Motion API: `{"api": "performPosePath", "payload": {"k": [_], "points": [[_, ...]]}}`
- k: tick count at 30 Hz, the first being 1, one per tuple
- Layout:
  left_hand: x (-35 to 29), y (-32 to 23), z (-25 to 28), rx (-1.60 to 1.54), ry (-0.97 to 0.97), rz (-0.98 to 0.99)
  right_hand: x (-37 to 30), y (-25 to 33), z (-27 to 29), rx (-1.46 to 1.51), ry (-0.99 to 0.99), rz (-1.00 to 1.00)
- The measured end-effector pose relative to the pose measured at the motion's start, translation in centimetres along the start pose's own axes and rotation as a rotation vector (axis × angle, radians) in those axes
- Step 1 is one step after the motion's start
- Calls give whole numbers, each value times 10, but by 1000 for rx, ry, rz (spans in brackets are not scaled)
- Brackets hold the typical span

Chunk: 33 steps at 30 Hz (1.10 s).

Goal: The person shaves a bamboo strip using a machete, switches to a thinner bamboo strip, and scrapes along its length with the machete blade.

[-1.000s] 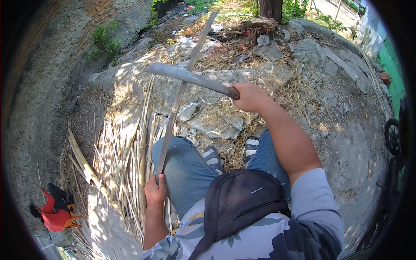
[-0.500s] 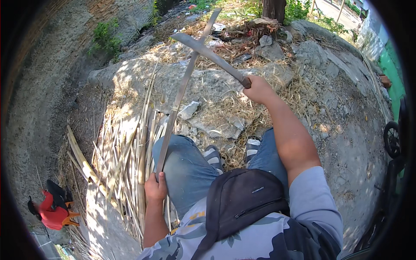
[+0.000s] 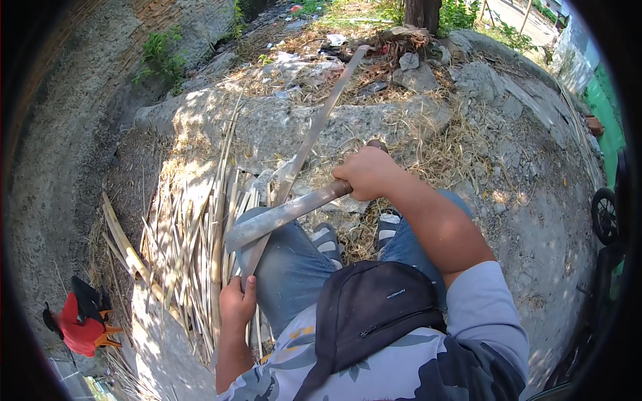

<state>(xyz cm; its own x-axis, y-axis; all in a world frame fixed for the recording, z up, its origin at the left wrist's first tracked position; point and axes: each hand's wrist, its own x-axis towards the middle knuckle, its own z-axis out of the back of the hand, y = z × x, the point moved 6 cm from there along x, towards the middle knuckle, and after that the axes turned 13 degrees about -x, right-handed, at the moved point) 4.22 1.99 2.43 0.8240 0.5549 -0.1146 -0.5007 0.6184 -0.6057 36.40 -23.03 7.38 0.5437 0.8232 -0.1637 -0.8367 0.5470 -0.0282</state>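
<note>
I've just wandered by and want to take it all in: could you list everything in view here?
Curved blade tool: one, grey with brown handle, in the right hand
Long strip: one, greyish brown, lower end in the left hand
Cut strips: many, pale tan, ground at left
Person in red: one, lower left
Seat: one, orange, by that person
Tree trunk: one, brown, top
Leafy plant: one, green, upper left
Wheel: one, black, right edge
Bag: one, black, wearer's front
Jeans: one pair, blue, wearer's legs
Sandals: two, dark with pale bands, wearer's feet
Left hand: one, bare, left of bag
Right hand: one, bare, centre
</note>
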Motion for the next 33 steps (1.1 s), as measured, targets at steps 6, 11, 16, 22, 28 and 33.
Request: {"api": "performPosePath", "payload": {"k": [6,11,16,22,28,33], "points": [[8,7,-5,-42,48,2,1,-55,-11,80,-34,-164],[3,12,-8,-15,9,20,-9,-97,-14,468,-200,-537],[4,14,-11,3,-36,-35,-14,-74,-9,325,-158,-379],[5,14,-11,-1,-12,3,3,4,-6,22,9,-9],[2,19,-16,20,-31,-8,5,-37,-6,68,-195,-74],[4,16,-18,-37,-56,-1,-8,-108,-21,605,-215,-511]]}}
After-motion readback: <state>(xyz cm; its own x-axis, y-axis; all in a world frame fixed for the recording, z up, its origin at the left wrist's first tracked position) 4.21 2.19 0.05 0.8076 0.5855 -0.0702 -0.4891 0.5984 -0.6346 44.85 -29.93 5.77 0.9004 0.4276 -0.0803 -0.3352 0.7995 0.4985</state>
